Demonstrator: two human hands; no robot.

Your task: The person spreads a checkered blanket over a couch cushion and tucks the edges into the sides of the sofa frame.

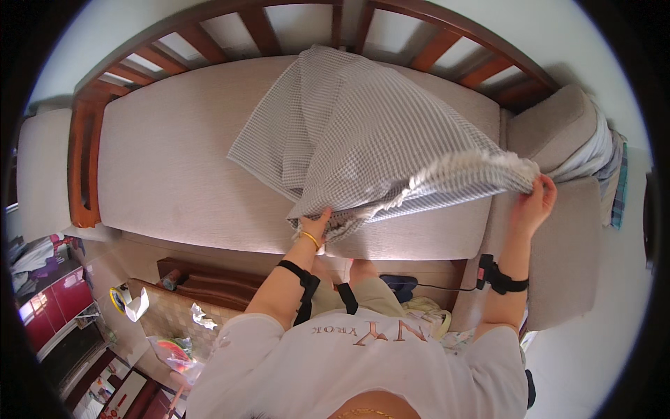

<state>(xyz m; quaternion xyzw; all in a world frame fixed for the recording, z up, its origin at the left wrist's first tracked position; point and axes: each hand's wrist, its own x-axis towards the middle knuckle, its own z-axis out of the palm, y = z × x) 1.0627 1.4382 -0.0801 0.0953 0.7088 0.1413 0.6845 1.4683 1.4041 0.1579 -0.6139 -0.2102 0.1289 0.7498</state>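
Note:
A grey-and-white houndstooth cloth (366, 125) with a pale fringe lies partly folded across the beige seat cushion (172, 152) of a wooden sofa. My left hand (315, 224), with a gold bangle at its wrist, grips the cloth's near corner at the cushion's front edge. Farther right, my right hand (536, 201) pinches the fringed corner and holds it raised near the sofa's right end. Between both hands the fringed edge is stretched and lifted, with its underside showing. The far end of the cloth reaches the slatted backrest (256, 26).
Beige cushions (555, 125) and draped cloths (602, 146) are at the right end. A wooden armrest (84, 162) bounds the left. Behind me at left stands a low table (157, 304) with crumpled tissue (203, 317) and bagged watermelon (175, 350). Dark slippers (400, 287) lie on the floor.

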